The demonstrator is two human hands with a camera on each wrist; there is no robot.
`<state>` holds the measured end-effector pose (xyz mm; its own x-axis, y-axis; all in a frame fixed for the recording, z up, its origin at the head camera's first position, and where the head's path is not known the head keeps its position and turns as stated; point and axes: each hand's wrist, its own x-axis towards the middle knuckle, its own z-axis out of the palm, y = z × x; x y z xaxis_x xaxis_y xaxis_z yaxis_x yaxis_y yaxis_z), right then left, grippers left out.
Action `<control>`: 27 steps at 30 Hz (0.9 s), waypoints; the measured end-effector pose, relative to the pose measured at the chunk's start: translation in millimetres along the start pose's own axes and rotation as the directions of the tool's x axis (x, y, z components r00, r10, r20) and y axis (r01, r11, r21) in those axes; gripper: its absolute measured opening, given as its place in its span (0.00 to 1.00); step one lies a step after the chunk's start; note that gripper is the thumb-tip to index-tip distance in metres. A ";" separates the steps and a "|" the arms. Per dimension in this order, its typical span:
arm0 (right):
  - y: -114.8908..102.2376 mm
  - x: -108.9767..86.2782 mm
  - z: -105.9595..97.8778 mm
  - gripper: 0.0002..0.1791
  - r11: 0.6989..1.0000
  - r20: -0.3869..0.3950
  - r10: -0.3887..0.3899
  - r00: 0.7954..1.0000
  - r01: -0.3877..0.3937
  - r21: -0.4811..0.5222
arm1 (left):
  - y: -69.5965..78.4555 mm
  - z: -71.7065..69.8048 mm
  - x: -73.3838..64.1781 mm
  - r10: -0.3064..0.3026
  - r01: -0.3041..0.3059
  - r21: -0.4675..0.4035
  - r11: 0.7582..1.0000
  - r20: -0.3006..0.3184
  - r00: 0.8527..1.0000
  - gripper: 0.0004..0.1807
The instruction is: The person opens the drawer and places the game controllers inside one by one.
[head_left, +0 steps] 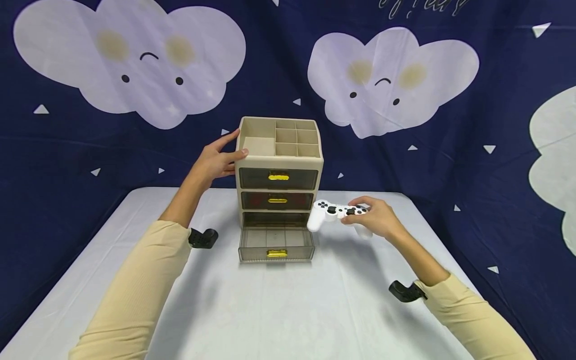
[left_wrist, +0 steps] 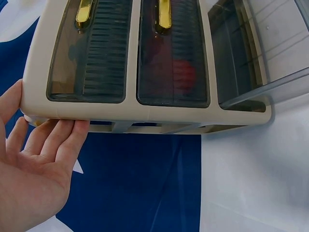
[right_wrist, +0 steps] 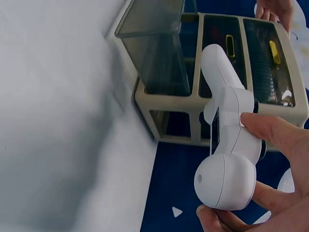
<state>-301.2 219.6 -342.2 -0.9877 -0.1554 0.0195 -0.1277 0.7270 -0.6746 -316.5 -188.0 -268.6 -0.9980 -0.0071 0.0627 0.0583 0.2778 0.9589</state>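
Note:
A beige drawer organizer [head_left: 279, 159] stands upright on the table, with tinted drawers and gold handles. Its bottom drawer [head_left: 276, 254] is pulled out and shows a divided floor with nothing on it. My left hand [head_left: 215, 159] grips the organizer's upper left corner, thumb over the top rim and fingers against the side [left_wrist: 58, 140]. To the right, my right hand [head_left: 377, 216] holds a white game controller [head_left: 318, 214] by one end, pinched between thumb and fingers. The controller [right_wrist: 231, 121] is in the air beside the open drawer, its buttons and sticks facing up in the head view.
The organizer's top has one large and several small compartments [head_left: 286, 136]. Something red [left_wrist: 183, 75] shows dimly through the middle drawer. A white cloth covers the table [head_left: 288, 310]. Behind it hangs a dark blue curtain [head_left: 279, 70] with clouds.

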 end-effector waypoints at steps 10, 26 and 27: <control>-17.1 -0.7 12.8 0.35 0.999 0.041 -0.040 0.998 0.039 0.024 | 0.8 -0.3 -3.1 -0.012 0.013 -0.013 1.000 0.007 1.000 0.41; -49.6 2.6 43.7 0.32 0.995 0.067 -0.095 0.993 0.093 0.042 | -0.4 1.1 -1.4 0.004 -0.004 0.004 1.000 -0.013 1.000 0.40; -51.1 3.1 45.5 0.32 0.994 0.066 -0.101 0.993 0.099 0.039 | -0.5 0.8 -1.3 0.003 -0.003 0.003 1.000 -0.013 1.000 0.40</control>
<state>-293.5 151.6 -341.3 -0.9615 -0.2720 0.0386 -0.2207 0.6812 -0.6980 -315.3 -187.4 -269.4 -0.9974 -0.0187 0.0695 0.0615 0.2809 0.9578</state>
